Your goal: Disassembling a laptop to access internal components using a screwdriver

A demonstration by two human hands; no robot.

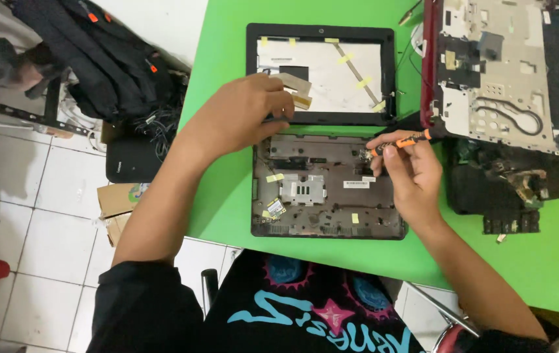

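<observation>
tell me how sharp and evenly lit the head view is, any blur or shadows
Head view: bright, even light, with only soft shadows under the left hand and right hand on the opened laptop; the centre is sharp, while the bag and the left edge look smeared, and the green table edge bends slightly from lens distortion.
</observation>
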